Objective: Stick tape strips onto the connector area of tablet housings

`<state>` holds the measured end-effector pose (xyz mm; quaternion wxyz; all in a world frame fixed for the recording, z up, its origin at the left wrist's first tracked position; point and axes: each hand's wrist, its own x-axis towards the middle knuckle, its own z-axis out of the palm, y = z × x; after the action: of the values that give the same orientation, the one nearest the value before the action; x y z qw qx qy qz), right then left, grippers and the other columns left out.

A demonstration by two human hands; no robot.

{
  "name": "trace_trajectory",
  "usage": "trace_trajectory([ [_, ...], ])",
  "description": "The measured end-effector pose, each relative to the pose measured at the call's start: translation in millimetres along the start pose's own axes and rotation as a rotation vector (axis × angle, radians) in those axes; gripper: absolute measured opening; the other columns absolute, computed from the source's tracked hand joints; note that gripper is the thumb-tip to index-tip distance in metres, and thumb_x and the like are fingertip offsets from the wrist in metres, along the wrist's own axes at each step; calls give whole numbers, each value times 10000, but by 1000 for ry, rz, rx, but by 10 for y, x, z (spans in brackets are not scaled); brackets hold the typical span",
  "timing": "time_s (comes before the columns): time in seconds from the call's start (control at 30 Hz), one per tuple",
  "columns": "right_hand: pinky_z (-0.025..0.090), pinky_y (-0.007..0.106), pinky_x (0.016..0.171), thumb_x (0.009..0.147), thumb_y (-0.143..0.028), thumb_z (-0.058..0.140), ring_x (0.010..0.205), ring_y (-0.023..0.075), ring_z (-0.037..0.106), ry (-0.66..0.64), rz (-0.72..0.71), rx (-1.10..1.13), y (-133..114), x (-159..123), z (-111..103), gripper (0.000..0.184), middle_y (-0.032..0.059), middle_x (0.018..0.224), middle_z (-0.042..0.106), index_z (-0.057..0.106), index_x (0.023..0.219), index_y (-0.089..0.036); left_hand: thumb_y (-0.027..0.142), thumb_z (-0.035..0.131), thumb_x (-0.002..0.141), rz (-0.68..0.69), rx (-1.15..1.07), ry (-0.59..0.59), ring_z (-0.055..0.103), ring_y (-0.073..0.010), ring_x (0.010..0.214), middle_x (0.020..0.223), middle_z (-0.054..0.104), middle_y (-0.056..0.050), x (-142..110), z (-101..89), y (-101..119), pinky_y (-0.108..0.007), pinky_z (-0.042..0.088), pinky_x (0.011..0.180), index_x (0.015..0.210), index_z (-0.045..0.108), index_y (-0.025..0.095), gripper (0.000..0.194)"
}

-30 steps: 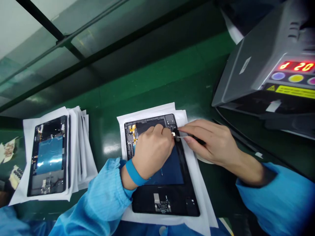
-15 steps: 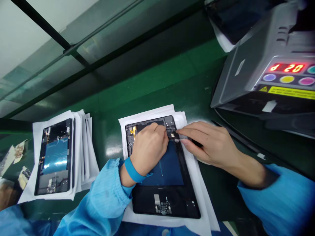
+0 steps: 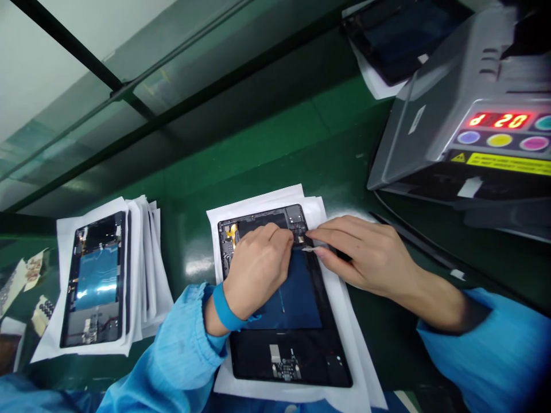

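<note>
An opened tablet [image 3: 297,355] lies on white sheets in front of me, its inner parts and blue battery area [image 3: 301,298] facing up. My left hand [image 3: 260,255], in a blue wristband, rests over its upper part. Those fingers are bent and closed near the upper right inner parts; what they pinch is hidden. At the right edge of the tablet, my right hand [image 3: 365,246] has thumb and fingers drawn together. A thin pale strip [image 3: 308,249] sticks out at its thumb tip, over the tablet's edge.
To the left, another opened tablet [image 3: 97,275] tops a stack with white sheets [image 3: 148,275]. A grey machine [image 3: 434,115] with a red display stands right, a dark tablet [image 3: 400,40] behind it. A black cable [image 3: 413,244] crosses the green table [image 3: 275,160]. Scraps [image 3: 37,269] lie far left.
The view has shifted slightly. Both hands stay at the tablet's upper right part, with my left fingers moved only a little. More of the dark tablet behind the machine shows.
</note>
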<state>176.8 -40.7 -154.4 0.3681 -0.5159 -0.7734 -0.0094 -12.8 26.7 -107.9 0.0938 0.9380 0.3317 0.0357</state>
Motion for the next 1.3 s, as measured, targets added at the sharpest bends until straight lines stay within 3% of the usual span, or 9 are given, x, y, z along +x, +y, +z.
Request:
trace_trajectory([
  [0.37,503,281,649,940,-237,543,790,156,663,-37,9,-15,13,-11,18,166,50,912,718,654,1026,-148,171,494,968,26,-86,23,603,-170,720,805,631,-25,26,42,60,-300,506,679,893,633,171,158],
  [0.6,490,284,642,940,-241,547,792,157,659,-44,17,-6,17,-17,23,170,51,927,714,656,1028,-145,253,572,951,10,-80,224,626,-192,744,828,657,-50,-26,79,16,-315,520,669,948,654,135,144],
  [0.9,507,285,656,944,-246,533,775,154,661,-43,34,-4,-4,-20,29,179,58,921,719,669,1022,-158,265,497,992,40,80,191,588,-190,699,787,636,-41,-26,136,87,-320,487,634,889,676,157,232],
  [1.3,519,287,664,947,-246,530,790,160,671,-34,22,-7,3,-15,34,174,53,909,720,669,1006,-159,135,523,944,94,258,189,549,-190,632,720,586,-28,-41,104,69,-325,448,586,802,617,164,173],
])
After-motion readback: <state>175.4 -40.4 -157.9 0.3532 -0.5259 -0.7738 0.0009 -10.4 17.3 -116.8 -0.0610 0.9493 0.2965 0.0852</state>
